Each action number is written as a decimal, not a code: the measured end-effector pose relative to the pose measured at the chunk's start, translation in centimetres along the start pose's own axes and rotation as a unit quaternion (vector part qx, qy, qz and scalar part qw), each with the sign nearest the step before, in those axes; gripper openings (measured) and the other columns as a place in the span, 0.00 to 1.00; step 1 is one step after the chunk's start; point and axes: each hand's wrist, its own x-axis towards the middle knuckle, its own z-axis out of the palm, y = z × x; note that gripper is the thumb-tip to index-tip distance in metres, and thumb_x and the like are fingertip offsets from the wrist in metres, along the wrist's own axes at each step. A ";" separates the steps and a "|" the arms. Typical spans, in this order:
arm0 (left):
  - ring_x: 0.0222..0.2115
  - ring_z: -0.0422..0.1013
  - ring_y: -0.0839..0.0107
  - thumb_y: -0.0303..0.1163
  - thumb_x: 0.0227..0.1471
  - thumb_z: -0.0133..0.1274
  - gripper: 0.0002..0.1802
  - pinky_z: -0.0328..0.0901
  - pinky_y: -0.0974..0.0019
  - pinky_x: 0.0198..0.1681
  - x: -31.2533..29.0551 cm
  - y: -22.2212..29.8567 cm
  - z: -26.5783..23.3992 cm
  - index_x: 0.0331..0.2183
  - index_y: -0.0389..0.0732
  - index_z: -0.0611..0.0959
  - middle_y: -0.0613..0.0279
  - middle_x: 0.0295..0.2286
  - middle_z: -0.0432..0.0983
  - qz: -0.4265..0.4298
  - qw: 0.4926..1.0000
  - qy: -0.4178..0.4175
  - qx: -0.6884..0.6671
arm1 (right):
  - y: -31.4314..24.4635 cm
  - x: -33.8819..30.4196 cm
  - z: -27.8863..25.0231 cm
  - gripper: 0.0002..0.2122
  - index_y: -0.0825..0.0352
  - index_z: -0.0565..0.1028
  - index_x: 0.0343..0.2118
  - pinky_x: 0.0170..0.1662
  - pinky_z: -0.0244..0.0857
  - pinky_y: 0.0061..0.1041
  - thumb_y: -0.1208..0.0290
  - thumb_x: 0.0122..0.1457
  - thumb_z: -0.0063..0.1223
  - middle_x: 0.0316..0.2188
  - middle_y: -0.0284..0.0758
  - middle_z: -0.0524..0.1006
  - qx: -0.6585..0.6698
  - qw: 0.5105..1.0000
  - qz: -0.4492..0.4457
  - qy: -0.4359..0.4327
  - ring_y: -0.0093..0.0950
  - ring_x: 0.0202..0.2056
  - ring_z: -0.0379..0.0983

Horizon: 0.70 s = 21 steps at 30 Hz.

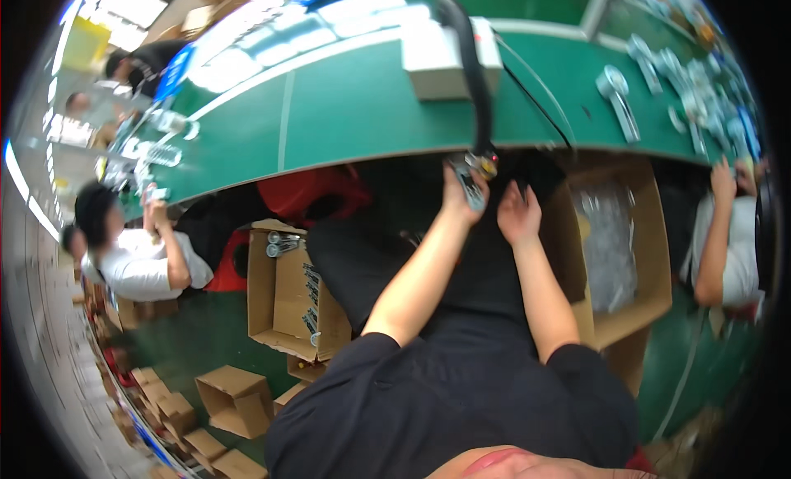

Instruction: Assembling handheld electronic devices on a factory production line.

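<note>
My left hand (459,197) is closed around a small grey-blue handled part (472,192), held upright just past the near edge of the table. At its upper end, yellowish metal and a small red light show by the tip of a thick black flexible arm (476,91); whether they touch I cannot tell. My right hand (519,215) is a little to the right, palm up, its fingers loosely bent and apart. I see nothing held in it.
A white box (451,63) with cables stands on the green table (346,108). Grey round-headed handled parts (618,104) lie at right. An open carton (280,306) with similar parts is left of my legs; another carton (651,314) holds clear plastic bags (608,248). People sit on both sides.
</note>
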 end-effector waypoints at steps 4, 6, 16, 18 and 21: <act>0.23 0.77 0.76 0.71 0.61 0.46 0.36 0.75 0.79 0.22 -0.2 1.3 -0.5 0.42 0.45 0.82 0.61 0.32 0.81 0.016 0.999 0.007 -0.051 | 4.3 3.3 -1.3 0.25 0.72 0.68 0.61 0.63 0.69 0.39 0.55 0.73 0.42 0.53 0.44 0.80 -0.066 0.997 0.004 0.051 0.37 0.56 0.76; 0.23 0.78 0.74 0.71 0.62 0.46 0.36 0.76 0.78 0.22 1.0 2.3 -2.5 0.43 0.44 0.81 0.58 0.33 0.81 0.058 0.997 -0.013 -0.051 | 8.2 2.6 3.6 0.28 0.72 0.64 0.67 0.71 0.59 0.43 0.55 0.74 0.37 0.63 0.48 0.73 -0.103 0.994 0.034 0.011 0.42 0.66 0.67; 0.32 0.83 0.68 0.67 0.62 0.51 0.35 0.81 0.66 0.36 -8.3 4.7 -1.1 0.44 0.42 0.81 0.61 0.34 0.83 0.117 0.992 -0.010 0.046 | 7.1 12.4 -4.6 0.14 0.71 0.74 0.44 0.47 0.84 0.34 0.64 0.70 0.43 0.43 0.46 0.81 -0.040 0.981 0.069 0.175 0.39 0.44 0.83; 0.32 0.82 0.74 0.68 0.60 0.54 0.35 0.80 0.71 0.33 -11.2 6.9 -3.3 0.42 0.42 0.83 0.64 0.36 0.83 0.091 0.993 -0.060 0.052 | 9.3 11.5 -4.1 0.13 0.75 0.74 0.43 0.39 0.86 0.30 0.68 0.67 0.49 0.39 0.49 0.82 0.012 0.969 0.066 0.239 0.41 0.38 0.84; 0.28 0.79 0.79 0.65 0.60 0.56 0.29 0.76 0.76 0.27 -13.9 8.8 -4.7 0.40 0.46 0.83 0.66 0.35 0.83 0.119 0.990 -0.038 0.061 | 9.6 9.9 -3.5 0.14 0.74 0.75 0.44 0.36 0.84 0.28 0.65 0.68 0.52 0.38 0.46 0.83 0.037 0.967 0.112 0.226 0.38 0.38 0.85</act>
